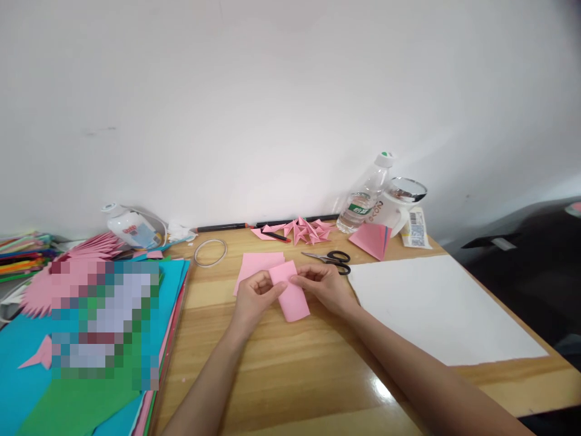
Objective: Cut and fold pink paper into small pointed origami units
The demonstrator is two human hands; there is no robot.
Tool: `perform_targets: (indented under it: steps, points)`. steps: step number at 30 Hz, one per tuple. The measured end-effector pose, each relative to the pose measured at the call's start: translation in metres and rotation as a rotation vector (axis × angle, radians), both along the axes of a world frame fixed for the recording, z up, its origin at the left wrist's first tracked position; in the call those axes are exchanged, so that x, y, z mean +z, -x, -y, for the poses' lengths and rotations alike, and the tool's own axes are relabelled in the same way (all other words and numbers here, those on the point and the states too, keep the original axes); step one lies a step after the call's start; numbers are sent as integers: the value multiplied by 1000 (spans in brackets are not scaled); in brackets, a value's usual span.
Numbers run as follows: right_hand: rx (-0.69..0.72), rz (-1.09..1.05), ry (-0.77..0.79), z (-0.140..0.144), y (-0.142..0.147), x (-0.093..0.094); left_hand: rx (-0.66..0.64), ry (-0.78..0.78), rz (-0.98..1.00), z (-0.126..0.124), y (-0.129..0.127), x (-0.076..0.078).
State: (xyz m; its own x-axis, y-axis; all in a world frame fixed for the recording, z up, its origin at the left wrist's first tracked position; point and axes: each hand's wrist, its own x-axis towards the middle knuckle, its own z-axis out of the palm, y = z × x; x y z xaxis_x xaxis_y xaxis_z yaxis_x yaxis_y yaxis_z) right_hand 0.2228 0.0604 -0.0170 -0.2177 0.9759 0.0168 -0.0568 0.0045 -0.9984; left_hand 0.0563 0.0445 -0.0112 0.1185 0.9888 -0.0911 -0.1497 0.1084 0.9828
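Note:
Between my two hands is a folded pink paper, an oblong held slightly tilted above the wooden table. My left hand pinches its left edge, thumb on the front face. On the opposite edge, my right hand grips it with thumb and fingers. Flat pink sheets lie just behind my left hand. Behind my right hand rest scissors with black handles, their blades pointing left. Several folded pink paper pieces are heaped near the wall.
A water bottle, a white mug and a pink folded paper stand at the back right. A white sheet covers the right side. Coloured paper is stacked left, near a tape roll and a glue bottle.

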Motion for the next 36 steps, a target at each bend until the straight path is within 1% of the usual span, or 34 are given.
perform_targets:
  steps: [5, 8, 11, 16, 20, 25, 29, 36]
  points:
    - [3, -7, -8, 0, 0, 2, 20, 6, 14, 0, 0, -2]
    - [57, -38, -15, 0, 0, 2, 38, 4, 21, -1, 0, -3]
    - [118, -73, 22, 0, 0, 1, 59, 15, 16, -1, 0, -3]
    - [100, -55, 65, 0, -2, -2, 84, 20, -10, 0, 0, 1]
    - [138, -46, 115, 1, -3, -4, 123, 29, -4, 0, 0, 1]
    - [162, -30, 119, 1, -3, -3, 159, 63, 30, -2, 1, -4]
    - [158, -29, 125, 1, -3, -2, 181, 80, 35, -2, 1, -4]
    - [167, -47, 130, 1, -3, -2, 190, 52, 10, -2, 1, -5]
